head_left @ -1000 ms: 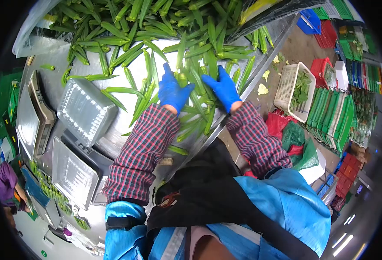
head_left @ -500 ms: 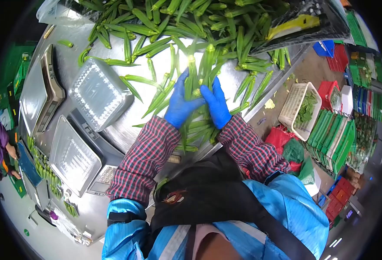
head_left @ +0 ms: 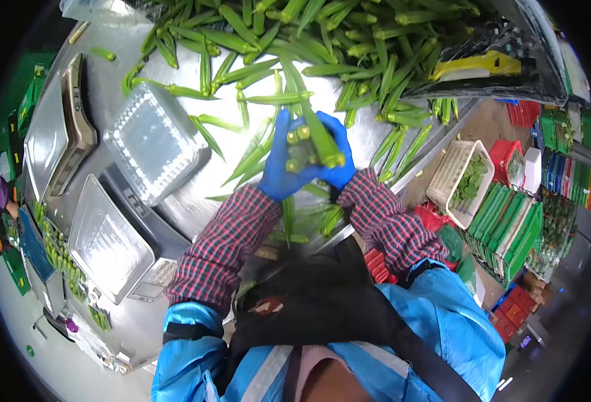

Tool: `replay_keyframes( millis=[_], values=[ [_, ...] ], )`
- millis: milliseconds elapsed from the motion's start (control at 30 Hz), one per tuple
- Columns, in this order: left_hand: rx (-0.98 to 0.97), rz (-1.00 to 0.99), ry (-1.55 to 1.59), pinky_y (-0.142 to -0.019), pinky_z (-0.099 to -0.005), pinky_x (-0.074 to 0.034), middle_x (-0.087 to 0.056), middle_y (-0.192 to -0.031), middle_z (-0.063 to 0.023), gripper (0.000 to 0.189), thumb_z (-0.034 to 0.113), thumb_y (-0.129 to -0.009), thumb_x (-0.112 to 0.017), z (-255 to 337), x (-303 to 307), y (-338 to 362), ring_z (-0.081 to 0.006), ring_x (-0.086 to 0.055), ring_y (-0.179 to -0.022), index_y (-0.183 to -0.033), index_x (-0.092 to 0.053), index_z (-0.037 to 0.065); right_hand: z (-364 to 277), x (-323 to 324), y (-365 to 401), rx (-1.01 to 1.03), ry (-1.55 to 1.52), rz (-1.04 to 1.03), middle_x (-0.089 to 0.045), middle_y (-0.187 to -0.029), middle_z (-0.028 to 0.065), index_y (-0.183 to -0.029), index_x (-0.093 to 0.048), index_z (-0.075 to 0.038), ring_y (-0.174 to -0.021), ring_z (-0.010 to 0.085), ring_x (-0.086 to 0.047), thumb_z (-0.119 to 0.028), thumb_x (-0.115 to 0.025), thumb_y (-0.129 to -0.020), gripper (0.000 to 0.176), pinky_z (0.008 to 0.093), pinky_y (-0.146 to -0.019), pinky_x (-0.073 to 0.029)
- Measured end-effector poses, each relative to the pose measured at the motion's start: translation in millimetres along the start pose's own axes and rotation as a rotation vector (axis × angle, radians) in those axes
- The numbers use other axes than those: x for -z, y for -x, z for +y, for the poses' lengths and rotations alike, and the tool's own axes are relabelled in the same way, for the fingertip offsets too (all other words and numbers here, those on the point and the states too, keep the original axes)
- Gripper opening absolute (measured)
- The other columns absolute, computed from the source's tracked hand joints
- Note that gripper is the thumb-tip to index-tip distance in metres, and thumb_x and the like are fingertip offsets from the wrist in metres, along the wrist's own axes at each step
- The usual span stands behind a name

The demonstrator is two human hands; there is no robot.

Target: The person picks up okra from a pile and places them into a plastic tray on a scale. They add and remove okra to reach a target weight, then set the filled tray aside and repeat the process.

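Observation:
My left hand (head_left: 278,166) and my right hand (head_left: 341,151), both in blue gloves, are closed around a bunch of okra (head_left: 301,146) from either side. The cut stem ends of the bunch point up toward me. One longer okra (head_left: 321,134) lies slanting along its right side, stem end nearest me. Loose okra pods (head_left: 252,161) lie on the steel table (head_left: 174,231) left of my hands, and a few more lie below them near the table edge. Beyond my hands is a large okra pile (head_left: 356,40).
A stack of clear plastic trays (head_left: 154,144) stands to the left. Nearby, a weighing scale (head_left: 151,275) carries one clear tray (head_left: 111,238); another scale (head_left: 67,127) stands farther left. Right of the table are a cream basket (head_left: 459,181) and green crates (head_left: 506,218). Another person's arm shows far left.
My hands have drawn together around the okra. The pods between them, earlier lying lengthwise, now form an upright bunch with stem ends toward me.

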State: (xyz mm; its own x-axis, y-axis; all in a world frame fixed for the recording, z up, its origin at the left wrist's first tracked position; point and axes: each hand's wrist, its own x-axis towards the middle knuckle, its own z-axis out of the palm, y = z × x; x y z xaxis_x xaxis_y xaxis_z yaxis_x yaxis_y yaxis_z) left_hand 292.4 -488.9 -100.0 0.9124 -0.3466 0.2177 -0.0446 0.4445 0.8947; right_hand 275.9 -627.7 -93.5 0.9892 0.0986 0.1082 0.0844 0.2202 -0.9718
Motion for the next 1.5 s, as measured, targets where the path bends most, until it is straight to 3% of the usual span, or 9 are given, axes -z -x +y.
replay_keyframes(
  millis=[367, 433, 667, 867, 1000, 1200, 1333, 1367, 1500],
  values=[
    [0.202, 0.073, 0.097, -0.094, -0.0355, -0.045, -0.047, -0.121, -0.0115, 0.078, -0.007, -0.061, -0.069, 37, -17, -27, -0.0228, -0.049, -0.113, -0.129, -0.033, 0.007, -49, -10, -44, 0.202, 0.684, 0.115, -0.044, -0.133, 0.0136, -0.126, -0.050, -0.007, -0.125, 0.0293, -0.040, -0.026, -0.078, -0.066, 0.069, 0.0394, -0.108, -0.029],
    [0.151, 0.106, 0.085, -0.092, -0.0369, -0.046, -0.048, -0.117, -0.0122, 0.078, -0.004, -0.059, -0.068, 55, -13, -19, -0.0253, -0.051, -0.110, -0.128, -0.033, 0.009, -75, -43, -50, 0.080, 0.251, 0.151, -0.046, -0.132, 0.0156, -0.123, -0.051, -0.002, -0.123, 0.0292, -0.045, -0.028, -0.076, -0.069, 0.065, 0.0419, -0.105, -0.035],
    [-0.291, 0.532, -0.461, -0.099, -0.0369, -0.038, -0.038, -0.119, -0.0113, 0.078, -0.006, -0.061, -0.070, 139, 12, 14, -0.0246, -0.042, -0.117, -0.127, -0.032, 0.010, -114, -147, -72, -0.031, 0.084, -0.171, -0.055, -0.118, 0.0116, -0.127, -0.045, 0.000, -0.108, 0.0220, -0.055, -0.019, -0.073, -0.071, 0.065, 0.0349, -0.095, -0.045],
    [-0.174, 0.823, 0.255, -0.089, -0.0307, -0.047, -0.053, -0.114, -0.0047, 0.055, 0.002, -0.082, -0.064, 237, 75, 86, -0.0155, -0.055, -0.102, -0.128, -0.036, 0.010, -140, -310, -92, -0.403, 0.208, -0.575, -0.058, -0.113, 0.0121, -0.124, -0.049, 0.001, -0.102, 0.0180, -0.059, -0.014, -0.073, -0.075, 0.057, 0.0296, -0.089, -0.049],
    [-0.468, 0.902, 0.358, -0.091, -0.0326, -0.046, -0.057, -0.113, -0.0060, 0.037, 0.001, -0.086, -0.059, 263, 150, 139, -0.0182, -0.056, -0.105, -0.121, -0.050, 0.008, -100, -426, -107, -0.400, 0.498, -0.957, -0.062, -0.106, 0.0121, -0.119, -0.055, -0.002, -0.096, 0.0175, -0.059, -0.029, -0.077, -0.070, 0.061, 0.0301, -0.086, -0.046],
    [-0.286, 0.935, 0.862, -0.094, -0.0362, -0.043, -0.060, -0.109, -0.0063, 0.030, 0.008, -0.086, -0.055, 245, 234, 195, -0.0215, -0.057, -0.102, -0.116, -0.055, 0.008, -13, -512, -114, -0.205, 1.107, -1.274, -0.060, -0.117, 0.0180, -0.125, -0.055, -0.006, -0.107, 0.0285, -0.056, -0.051, -0.069, -0.076, 0.068, 0.0359, -0.094, -0.042],
    [-0.010, 0.848, 0.912, -0.090, -0.0319, -0.044, -0.059, -0.105, -0.0060, 0.025, 0.008, -0.085, -0.057, 258, 218, 223, -0.0199, -0.055, -0.095, -0.110, -0.058, 0.008, -6, -507, -114, -0.164, 1.029, -1.205, -0.057, -0.121, 0.0190, -0.129, -0.051, -0.007, -0.112, 0.0286, -0.054, -0.053, -0.065, -0.080, 0.068, 0.0361, -0.098, -0.040],
    [-0.140, 0.799, 0.225, -0.090, -0.0298, -0.043, -0.058, -0.103, -0.0057, 0.024, 0.009, -0.085, -0.058, 256, 209, 239, -0.0181, -0.054, -0.094, -0.109, -0.058, 0.006, -6, -502, -114, -0.042, 1.001, -1.177, -0.055, -0.125, 0.0193, -0.131, -0.049, -0.008, -0.116, 0.0312, -0.052, -0.058, -0.064, -0.078, 0.075, 0.0372, -0.100, -0.039],
    [0.128, 0.806, 0.788, -0.092, -0.0295, -0.041, -0.054, -0.111, -0.0067, 0.038, 0.007, -0.085, -0.057, 314, 198, 278, -0.0166, -0.052, -0.098, -0.123, -0.052, 0.003, -37, -474, -102, 0.058, 0.757, -1.005, -0.051, -0.131, 0.0145, -0.133, -0.049, -0.010, -0.123, 0.0293, -0.046, -0.054, -0.063, -0.081, 0.070, 0.0377, -0.104, -0.035]
  ],
)
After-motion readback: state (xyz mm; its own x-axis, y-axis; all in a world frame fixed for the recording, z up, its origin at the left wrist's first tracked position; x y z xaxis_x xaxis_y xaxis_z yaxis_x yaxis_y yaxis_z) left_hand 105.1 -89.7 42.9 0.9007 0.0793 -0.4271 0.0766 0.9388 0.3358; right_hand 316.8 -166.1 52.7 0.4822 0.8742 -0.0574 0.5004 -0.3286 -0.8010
